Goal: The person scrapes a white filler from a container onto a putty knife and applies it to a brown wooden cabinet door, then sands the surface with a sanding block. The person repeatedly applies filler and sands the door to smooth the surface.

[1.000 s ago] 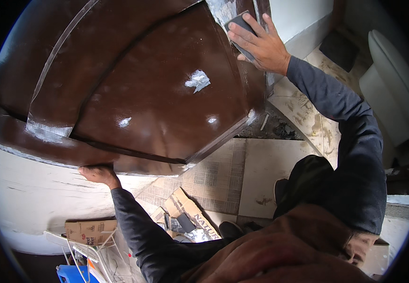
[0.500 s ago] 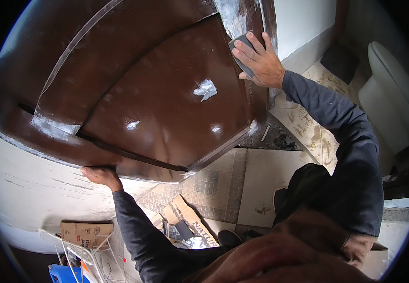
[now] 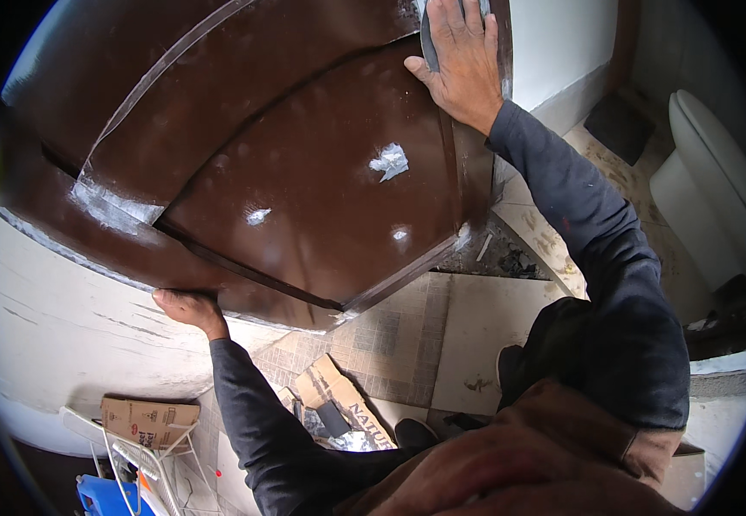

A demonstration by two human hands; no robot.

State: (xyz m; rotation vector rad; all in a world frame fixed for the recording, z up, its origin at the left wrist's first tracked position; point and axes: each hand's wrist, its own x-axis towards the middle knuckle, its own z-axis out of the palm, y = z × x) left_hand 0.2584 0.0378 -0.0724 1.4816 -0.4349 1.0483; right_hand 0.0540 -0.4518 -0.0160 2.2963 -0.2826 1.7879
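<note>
A dark brown panelled door (image 3: 321, 189) fills the upper middle, with whitish filler patches (image 3: 390, 161) on its panel and pale smears along its edges. Flat against the door's upper right strip lies my right hand (image 3: 463, 73), thumb spread to the left, pressing a dark grey sanding pad (image 3: 428, 39) mostly hidden under the palm and fingers. At the door's lower left edge my left hand (image 3: 192, 310) is closed on the rim, its thumb on the face; the other fingers are mostly hidden.
A white toilet (image 3: 706, 185) stands at right, near a dark mat (image 3: 620, 127). Torn cardboard (image 3: 347, 400) lies on the tiled floor below the door. Debris (image 3: 510, 254) sits by the door's lower right corner. At lower left, a white rack (image 3: 102, 430) holds a cardboard box (image 3: 145, 420).
My right hand has slid up along the door's right strip with the sanding pad. My left hand stays on the edge. The view has shifted slightly.
</note>
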